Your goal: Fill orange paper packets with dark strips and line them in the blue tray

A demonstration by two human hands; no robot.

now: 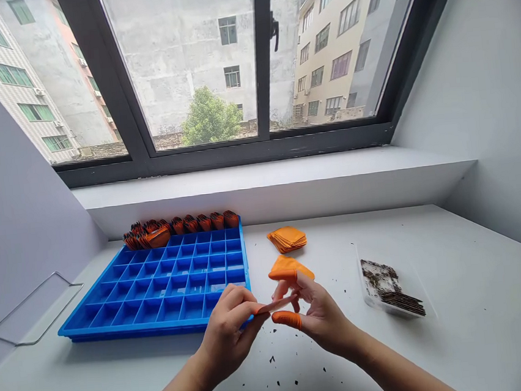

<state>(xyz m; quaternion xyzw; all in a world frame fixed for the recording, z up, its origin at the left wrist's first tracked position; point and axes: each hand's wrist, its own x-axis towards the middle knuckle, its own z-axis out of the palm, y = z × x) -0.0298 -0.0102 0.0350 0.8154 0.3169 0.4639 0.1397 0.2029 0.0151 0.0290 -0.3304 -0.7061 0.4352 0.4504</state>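
My left hand (pixel 229 327) pinches the near end of a thin, flat orange packet (pixel 278 304), held edge-on above the table. My right hand (pixel 315 313) wears orange finger cots on thumb and index finger. Those two fingers are spread apart around the packet's far end; whether the other fingers touch it I cannot tell. Just beyond my hands lies a loose orange packet (pixel 302 268), partly hidden by my right fingers. Behind it is a fanned stack of orange packets (pixel 287 239). A clear plastic box (pixel 370 298) to the right holds dark crumbs and a stack of thin dark pieces (pixel 403 303).
A blue compartment tray (pixel 163 329) stands at the left, its back row filled with orange-and-black packets (pixel 154 235). A bent wire frame (pixel 36 309) leans at the left wall. Dark bits (pixel 278 383) are scattered on the white table (pixel 476 334). A window sill (pixel 277 172) runs behind.
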